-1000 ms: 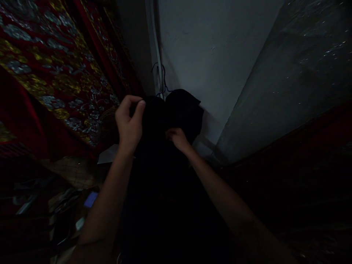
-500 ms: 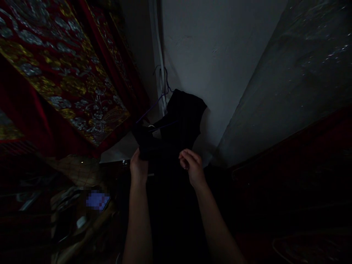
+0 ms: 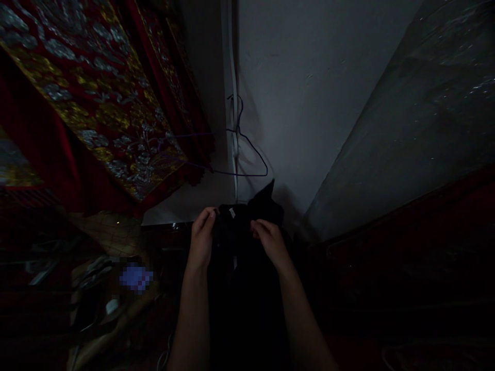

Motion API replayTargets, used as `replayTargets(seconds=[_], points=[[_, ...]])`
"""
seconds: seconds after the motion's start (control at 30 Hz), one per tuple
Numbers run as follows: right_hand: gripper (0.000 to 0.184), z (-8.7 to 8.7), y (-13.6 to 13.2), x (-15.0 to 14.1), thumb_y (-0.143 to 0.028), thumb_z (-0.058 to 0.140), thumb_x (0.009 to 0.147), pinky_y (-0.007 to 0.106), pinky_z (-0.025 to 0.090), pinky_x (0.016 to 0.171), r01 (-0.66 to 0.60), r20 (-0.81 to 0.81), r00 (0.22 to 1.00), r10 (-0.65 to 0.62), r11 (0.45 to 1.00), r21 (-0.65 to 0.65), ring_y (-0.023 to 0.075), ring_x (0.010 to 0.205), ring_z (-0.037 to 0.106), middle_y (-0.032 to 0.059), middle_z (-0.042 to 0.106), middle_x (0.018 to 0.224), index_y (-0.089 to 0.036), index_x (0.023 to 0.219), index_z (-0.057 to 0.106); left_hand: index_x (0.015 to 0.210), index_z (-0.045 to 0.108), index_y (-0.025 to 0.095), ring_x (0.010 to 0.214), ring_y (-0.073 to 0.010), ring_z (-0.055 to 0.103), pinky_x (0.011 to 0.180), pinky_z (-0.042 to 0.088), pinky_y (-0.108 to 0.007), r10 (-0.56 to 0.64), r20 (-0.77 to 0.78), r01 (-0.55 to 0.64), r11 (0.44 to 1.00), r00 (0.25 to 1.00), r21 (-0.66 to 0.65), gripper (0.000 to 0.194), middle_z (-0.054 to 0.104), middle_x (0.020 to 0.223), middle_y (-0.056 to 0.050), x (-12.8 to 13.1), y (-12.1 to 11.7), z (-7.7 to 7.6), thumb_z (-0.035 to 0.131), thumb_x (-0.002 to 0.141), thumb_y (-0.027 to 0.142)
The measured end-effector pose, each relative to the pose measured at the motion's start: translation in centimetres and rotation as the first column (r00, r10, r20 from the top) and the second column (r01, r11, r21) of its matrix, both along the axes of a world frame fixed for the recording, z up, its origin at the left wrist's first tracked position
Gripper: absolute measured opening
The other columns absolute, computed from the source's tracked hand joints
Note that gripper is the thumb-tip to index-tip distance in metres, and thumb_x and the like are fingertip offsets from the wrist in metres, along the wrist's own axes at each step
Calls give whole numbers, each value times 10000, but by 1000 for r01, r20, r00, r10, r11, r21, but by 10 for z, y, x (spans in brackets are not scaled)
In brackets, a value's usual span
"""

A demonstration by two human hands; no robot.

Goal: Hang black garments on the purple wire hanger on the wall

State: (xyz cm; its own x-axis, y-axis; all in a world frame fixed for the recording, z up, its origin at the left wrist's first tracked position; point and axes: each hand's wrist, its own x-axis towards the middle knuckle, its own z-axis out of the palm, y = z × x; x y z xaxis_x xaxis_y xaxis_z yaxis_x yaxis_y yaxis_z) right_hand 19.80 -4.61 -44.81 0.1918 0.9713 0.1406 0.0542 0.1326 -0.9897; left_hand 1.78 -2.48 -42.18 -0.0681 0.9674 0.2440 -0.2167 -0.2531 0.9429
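A black garment (image 3: 247,257) hangs down between my arms in a dim corner. My left hand (image 3: 201,239) pinches its top edge on the left, fingers closed on the cloth. My right hand (image 3: 268,242) grips the top edge on the right. A small pale label shows at the neckline between the hands. Above them a thin wire hanger (image 3: 242,154) hangs bare against the white wall (image 3: 301,93), clear of the garment.
Red fabric with gold and silver embroidery (image 3: 96,98) hangs at the left. A grey slanted surface (image 3: 417,118) fills the right. Cluttered dark objects (image 3: 96,299) lie at the lower left, with a white cable running up the corner.
The garment has come off the hanger and dropped lower. Both hands moved down and now grip its top edge; the hanger hangs bare on the wall.
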Motion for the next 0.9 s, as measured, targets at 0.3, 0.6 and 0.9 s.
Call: replayTargets(seconds=[0.3,0.6,0.9], points=[[352,9,-11,-37,-382,670,838,403,455,1039,-319,62,948,313,932,171,254,1146,612,54,685,1169,-243,1161,652,909,689,223,1017,-220,629,942,482,-319,-9,-198,49,979,980,197,201,677,997,-54,23,-22,19,629,905,415],[100,92,36,24,-180,579,673,262,424,531,-455,343,850,399,886,95,156,555,542,-7,607,585,-196,597,641,976,752,240,940,-282,702,879,550,-391,-508,-597,527,834,620,-162,350,753,952,-62,-23,-8,-15,519,951,500],[211,82,155,32,-238,569,816,292,449,654,49,294,953,-78,993,106,175,643,581,13,618,609,-186,617,614,975,769,251,796,-254,710,695,529,-319,-387,-757,442,885,526,-146,241,782,948,-51,-74,27,9,640,876,430]])
